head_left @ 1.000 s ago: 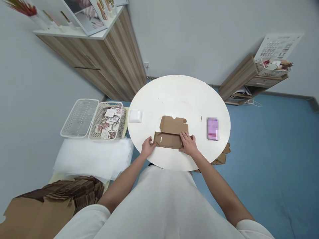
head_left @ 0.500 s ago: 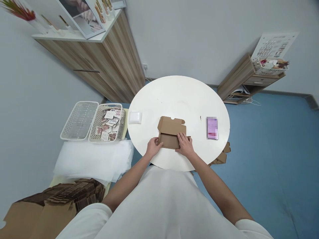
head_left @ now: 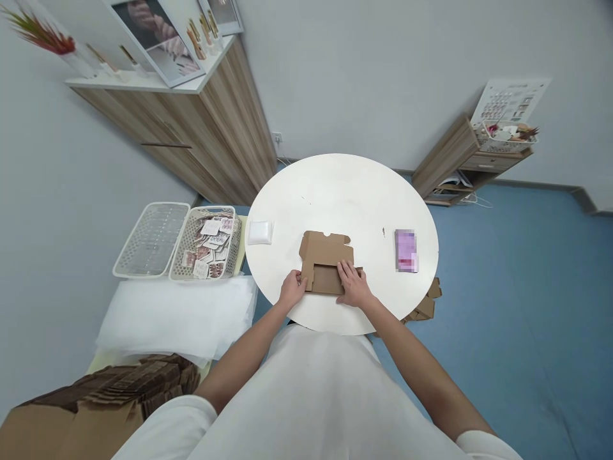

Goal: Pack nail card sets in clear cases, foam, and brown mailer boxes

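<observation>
A brown cardboard box (head_left: 327, 249), partly folded, lies on the white round table (head_left: 345, 185) in front of me. Its lid panel with tabs points away from me, and the near part forms a shallow tray. My left hand (head_left: 292, 290) pinches the left side panel at the near left corner. On the right side, my right hand (head_left: 353, 285) grips the box, its fingers lying over the right wall and its thumb at the near edge. Part of the right side flap sticks out beyond my right hand.
On the table are a white packet (head_left: 260, 232) at left and a purple pack (head_left: 406, 250) at right. Left of the table stand a basket of printed cards (head_left: 211, 246), an upturned-looking basket or lid (head_left: 152, 239), white sheets (head_left: 177, 316) and stacked flat cardboard (head_left: 138, 390).
The left side panel of the box has come down flatter over the inside, under my left hand. My right hand stays on the right side. The view has shifted slightly.
</observation>
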`<act>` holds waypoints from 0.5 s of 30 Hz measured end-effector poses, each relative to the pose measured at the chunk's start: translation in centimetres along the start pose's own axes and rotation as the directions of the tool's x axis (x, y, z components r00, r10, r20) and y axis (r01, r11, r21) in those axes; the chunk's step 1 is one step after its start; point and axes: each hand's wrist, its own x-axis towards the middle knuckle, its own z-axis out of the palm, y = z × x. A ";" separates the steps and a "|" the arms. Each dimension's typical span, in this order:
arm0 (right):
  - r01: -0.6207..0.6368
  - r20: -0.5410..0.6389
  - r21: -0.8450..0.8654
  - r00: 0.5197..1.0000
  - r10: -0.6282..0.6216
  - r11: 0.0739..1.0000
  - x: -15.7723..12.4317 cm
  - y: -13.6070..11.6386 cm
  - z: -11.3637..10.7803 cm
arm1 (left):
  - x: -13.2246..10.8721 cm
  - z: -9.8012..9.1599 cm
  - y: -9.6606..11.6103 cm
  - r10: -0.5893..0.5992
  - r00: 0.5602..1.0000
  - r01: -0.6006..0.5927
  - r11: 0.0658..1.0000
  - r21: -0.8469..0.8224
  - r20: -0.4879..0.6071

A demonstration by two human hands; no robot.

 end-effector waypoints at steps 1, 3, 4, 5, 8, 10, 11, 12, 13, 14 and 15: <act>0.003 0.013 0.002 1.000 -0.003 1.000 0.0 0.0 -0.1 | 0.0 0.0 -0.1 0.006 1.000 -0.006 1.000 0.001 0.005; -0.005 0.025 0.004 1.000 0.005 1.000 0.0 0.1 -0.3 | -0.2 0.0 -0.3 0.020 1.000 -0.020 1.000 0.000 0.011; -0.013 0.026 0.004 1.000 0.013 1.000 0.0 0.1 -0.3 | -0.3 0.1 -0.4 0.027 1.000 -0.027 1.000 0.001 0.012; -0.022 0.022 0.002 1.000 0.022 1.000 0.1 0.1 -0.3 | -0.4 0.1 -0.5 0.032 0.999 -0.032 0.999 0.004 0.012; -0.031 0.010 -0.003 0.999 0.031 1.000 0.2 -0.1 -0.2 | -0.7 0.2 -0.6 0.028 1.000 -0.028 0.999 0.046 0.011; -0.023 0.009 -0.006 1.000 0.023 1.000 0.2 -0.4 -0.2 | -0.7 0.1 -0.5 0.012 1.000 -0.013 0.995 0.098 0.015; -0.020 0.011 -0.007 1.000 0.020 1.000 0.2 -0.5 -0.1 | -0.7 0.0 -0.5 0.004 1.000 -0.006 0.992 0.127 0.018; -0.016 0.012 -0.008 1.000 0.017 1.000 0.1 -0.6 -0.1 | -0.7 -0.1 -0.4 -0.003 1.000 0.000 0.988 0.157 0.023; -0.014 0.014 -0.009 1.000 0.014 1.000 0.1 -0.6 -0.1 | -0.6 -0.2 -0.2 -0.010 1.000 0.004 0.983 0.185 0.030; -0.010 0.016 -0.011 1.000 0.010 1.000 0.0 -0.7 -0.1 | -0.5 -0.3 -0.1 -0.015 0.999 0.007 0.977 0.212 0.035; -0.005 0.018 -0.013 1.000 0.005 1.000 0.0 -0.7 -0.1 | -0.5 -0.4 0.0 -0.018 0.999 0.009 0.972 0.236 0.037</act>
